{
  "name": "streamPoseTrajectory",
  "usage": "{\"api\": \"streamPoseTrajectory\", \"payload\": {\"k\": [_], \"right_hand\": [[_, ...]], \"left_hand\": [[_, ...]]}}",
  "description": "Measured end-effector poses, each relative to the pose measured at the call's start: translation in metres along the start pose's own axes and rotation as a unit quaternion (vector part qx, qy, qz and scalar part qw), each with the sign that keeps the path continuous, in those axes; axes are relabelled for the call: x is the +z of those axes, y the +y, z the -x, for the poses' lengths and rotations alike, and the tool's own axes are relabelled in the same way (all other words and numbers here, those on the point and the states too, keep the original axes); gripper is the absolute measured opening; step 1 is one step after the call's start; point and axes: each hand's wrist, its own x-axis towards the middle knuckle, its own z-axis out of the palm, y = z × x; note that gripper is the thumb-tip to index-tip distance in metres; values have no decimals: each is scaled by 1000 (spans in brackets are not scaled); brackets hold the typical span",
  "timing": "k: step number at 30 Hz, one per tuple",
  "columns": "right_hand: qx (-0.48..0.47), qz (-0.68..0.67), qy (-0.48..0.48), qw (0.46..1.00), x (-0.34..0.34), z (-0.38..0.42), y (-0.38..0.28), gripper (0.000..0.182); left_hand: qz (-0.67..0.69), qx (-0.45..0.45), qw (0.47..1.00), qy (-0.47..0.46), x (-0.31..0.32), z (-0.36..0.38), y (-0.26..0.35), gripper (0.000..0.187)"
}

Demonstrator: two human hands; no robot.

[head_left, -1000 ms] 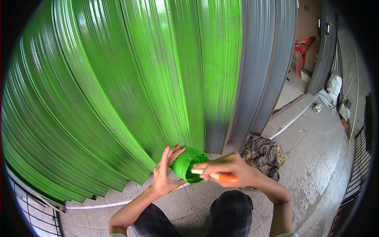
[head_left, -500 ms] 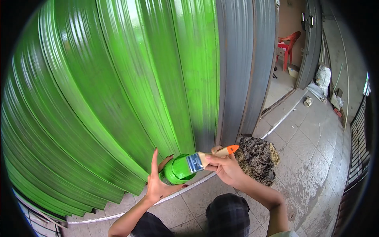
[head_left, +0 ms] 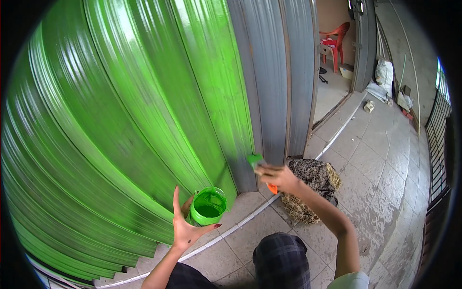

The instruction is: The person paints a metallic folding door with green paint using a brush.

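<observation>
My left hand (head_left: pixel 185 230) is wrapped round the side of a small paint can (head_left: pixel 206 221), thumb and fingers spread about it. Bright green paint coats the can's inner wall and lies in its bottom. In my right hand (head_left: pixel 283 178) is a paintbrush (head_left: pixel 255 161), gripped by its wooden handle with the orange end pointing down. Its green-loaded bristles are close to the corrugated metal wall (head_left: pixel 139 91), by the border between the green part and the grey panels (head_left: pixel 269 86). Grey metal shows through low on the last green panel.
A dark patterned cloth with straw-like material (head_left: pixel 310 178) lies on the tiled floor (head_left: pixel 370 192) beyond my right hand. A doorway farther right shows a red chair (head_left: pixel 334 43). A white sack (head_left: pixel 384 74) and a small cup (head_left: pixel 369 106) are near the far wall.
The brush has left the paint can's mouth and moved right and up to the wall, its bristles now green. My left hand still holds the can. The view has shifted to the right.
</observation>
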Motion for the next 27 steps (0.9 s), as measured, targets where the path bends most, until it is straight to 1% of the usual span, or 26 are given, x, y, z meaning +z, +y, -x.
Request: {"api": "streamPoseTrajectory", "payload": {"k": [3,6,9,10,11,12,15,16,17,18,20,21,22,25,26,27], "right_hand": [[-12,69,79,994,-24,-43,19,16],[-20,84,185,979,-54,-72,20,16],[-21,98,125,987,-13,-36,3,17],[-33,119,66,990,16,-7,-3,17],[-31,106,8,994,41,22,-11,14],[-22,48,-38,998,49,41,-20,14],[-9,-30,-127,991,61,63,-26,12],[-24,7,-114,993,72,59,-17,12],[-18,31,-97,995,59,41,-10,12],[-13,55,-79,995,34,13,-2,12],[-9,82,-11,997,-6,-35,13,14],[-22,123,51,991,-22,-56,20,14],[-38,133,149,979,-39,-78,25,15],[-36,133,256,957,-67,-101,27,18],[-24,153,225,962,-46,-90,29,18],[-18,142,183,973,-26,-74,25,18]], "left_hand": [[-6,-8,1000,-3,0,1,-1,136],[2,-21,1000,-7,0,2,-2,136],[1,-20,1000,-11,0,0,-3,136],[6,-22,1000,-10,1,2,-2,136],[10,-23,1000,-11,1,2,-1,135],[12,-21,1000,-12,2,2,-1,135],[17,-17,1000,-18,1,1,-1,134],[20,-16,999,-22,2,1,-1,134],[22,-17,999,-26,2,3,-1,134],[17,-21,999,-28,2,4,-3,134],[9,-24,999,-30,2,4,-8,134],[12,-29,999,-29,3,4,-8,134],[14,-33,999,-28,4,3,-7,134],[24,-35,999,-27,5,2,-7,134],[29,-34,999,-27,6,1,-7,134],[28,-30,999,-28,6,2,-7,134]]}}
